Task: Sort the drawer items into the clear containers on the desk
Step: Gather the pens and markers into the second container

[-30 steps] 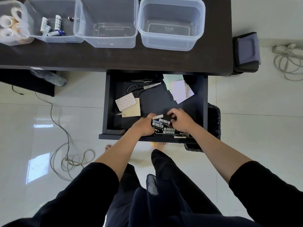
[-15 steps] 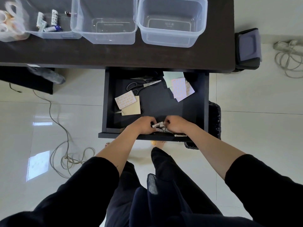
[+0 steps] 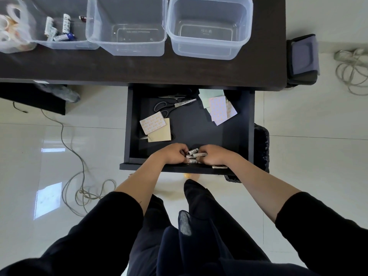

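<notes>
At frame centre, the drawer front: both hands meet over a cluster of batteries.
Left hand [image 3: 172, 155]: fingers curled round batteries [image 3: 194, 154] at the near edge of the drawer [image 3: 250, 124].
Right hand [image 3: 214, 157]: fingers likewise curled, gripping the same cluster from the other side; a few white cells show in the gap between the two hands.
Drawer: dark, pulled out below the worktop [image 3: 139, 68], in the middle of the frame.
Scissors [image 3: 172, 106]: black-handled, at the drawer's upper left, blades pointing right; a second pair lies just above them.
Left notes [image 3: 156, 127]: a patterned pad overlapping a tan pad, at the drawer's left side.
Right notes [image 3: 219, 108]: green and pale patterned sheets fanned out at the drawer's upper right.
Small flat item [image 3: 219, 166]: by the front rail, just right of the right hand; too small to tell what it is.
Tape tub [image 3: 12, 26]: upper left corner, holding tape rolls.
Battery tub [image 3: 59, 26]: beside it, with several batteries inside.
Third tub [image 3: 127, 24]: top centre, clear.
Fourth tub [image 3: 209, 26]: to its right, clear, touching the third.
Cables [image 3: 83, 184]: coiled on the floor at lower left; another coil at the upper right.
</notes>
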`<state>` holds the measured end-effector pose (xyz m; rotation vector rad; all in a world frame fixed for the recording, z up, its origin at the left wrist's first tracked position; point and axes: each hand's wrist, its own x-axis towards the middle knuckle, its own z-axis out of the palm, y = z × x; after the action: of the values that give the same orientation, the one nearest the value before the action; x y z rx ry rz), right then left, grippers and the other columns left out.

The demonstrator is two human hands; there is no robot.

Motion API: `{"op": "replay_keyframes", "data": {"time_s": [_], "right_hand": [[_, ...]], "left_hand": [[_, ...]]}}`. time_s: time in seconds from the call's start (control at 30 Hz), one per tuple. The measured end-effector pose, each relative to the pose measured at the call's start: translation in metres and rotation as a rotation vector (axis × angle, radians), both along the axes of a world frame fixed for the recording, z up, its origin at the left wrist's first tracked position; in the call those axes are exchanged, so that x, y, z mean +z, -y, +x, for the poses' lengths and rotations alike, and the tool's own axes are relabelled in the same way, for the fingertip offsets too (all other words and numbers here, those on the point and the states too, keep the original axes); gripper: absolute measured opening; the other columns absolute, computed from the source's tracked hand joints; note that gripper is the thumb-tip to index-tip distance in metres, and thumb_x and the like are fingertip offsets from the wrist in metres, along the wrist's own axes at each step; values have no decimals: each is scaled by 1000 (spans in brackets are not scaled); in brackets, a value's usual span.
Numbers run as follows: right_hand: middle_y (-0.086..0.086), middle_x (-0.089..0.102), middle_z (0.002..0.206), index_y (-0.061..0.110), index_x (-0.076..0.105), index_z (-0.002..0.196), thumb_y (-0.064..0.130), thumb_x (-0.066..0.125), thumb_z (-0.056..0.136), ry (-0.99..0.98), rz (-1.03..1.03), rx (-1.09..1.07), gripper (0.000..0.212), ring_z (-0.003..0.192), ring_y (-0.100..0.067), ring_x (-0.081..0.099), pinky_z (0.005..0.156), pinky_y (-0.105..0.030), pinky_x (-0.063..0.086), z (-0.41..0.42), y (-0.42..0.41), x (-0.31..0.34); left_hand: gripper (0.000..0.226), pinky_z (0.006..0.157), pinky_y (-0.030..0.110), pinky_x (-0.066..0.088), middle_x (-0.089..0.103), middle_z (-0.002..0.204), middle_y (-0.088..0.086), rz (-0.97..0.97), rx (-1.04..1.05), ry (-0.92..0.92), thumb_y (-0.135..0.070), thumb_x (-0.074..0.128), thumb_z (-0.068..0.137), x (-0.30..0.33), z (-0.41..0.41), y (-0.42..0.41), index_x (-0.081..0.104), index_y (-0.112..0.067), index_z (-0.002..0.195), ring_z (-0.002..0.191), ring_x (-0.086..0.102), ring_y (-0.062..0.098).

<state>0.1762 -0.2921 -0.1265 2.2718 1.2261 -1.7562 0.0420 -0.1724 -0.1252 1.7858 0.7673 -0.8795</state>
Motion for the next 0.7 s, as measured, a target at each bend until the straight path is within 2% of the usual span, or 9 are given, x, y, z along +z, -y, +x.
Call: {"op": "replay_keyframes", "data": {"time_s": [0.07,0.13,0.27,0.4,0.47,0.53,0.6,0.7], "right_hand": [[2,61,90,29,54,81,36,58,87,-24,-15,13,10,88,-21,56,73,-32,44,0,0,-1],[5,58,81,30,52,73,34,59,88,-75,-21,0,17,85,-20,56,70,-31,41,1,-1,0],[-3,65,97,25,60,91,36,60,89,-121,-12,-14,11,92,-22,59,83,-36,45,2,-1,4],[1,59,84,25,56,80,33,59,91,-144,34,-52,14,81,-18,54,72,-31,40,5,-1,7],[-1,61,84,16,62,90,31,60,91,-156,69,-99,16,79,-18,55,71,-30,41,6,0,9],[-6,65,93,12,65,102,27,62,91,-158,103,-140,19,86,-20,58,78,-31,44,6,1,10],[-5,65,96,14,66,101,23,62,90,-154,137,-168,15,92,-20,58,85,-32,45,6,2,13],[-2,65,93,20,65,93,21,63,90,-144,164,-197,4,92,-19,59,85,-31,45,5,4,13]], "left_hand": [[27,70,20,39,59,97,0,-20,15,-2,-21,67,85,1,0,1,59,-15,110,87,54,14],[25,71,20,39,59,96,-1,-25,17,4,-21,67,85,0,-1,1,60,-16,108,86,54,13],[19,81,24,40,60,98,-3,-30,31,39,-20,70,82,-2,-4,1,60,-22,97,90,55,14],[16,81,23,41,62,92,-2,-54,86,86,-17,74,80,0,-5,0,66,-16,94,87,56,12],[15,79,21,42,64,87,-3,-48,115,117,-15,74,79,3,-6,-2,70,-13,93,84,57,11],[16,73,18,44,66,86,-1,-27,156,147,-12,74,79,6,-7,-4,73,-11,95,80,58,10],[17,70,18,45,68,86,4,-7,179,158,-9,74,78,10,-9,-5,73,-9,96,76,58,12],[17,67,29,52,68,85,13,-1,212,154,-7,74,78,13,-12,-6,74,-8,96,69,58,18]]}}
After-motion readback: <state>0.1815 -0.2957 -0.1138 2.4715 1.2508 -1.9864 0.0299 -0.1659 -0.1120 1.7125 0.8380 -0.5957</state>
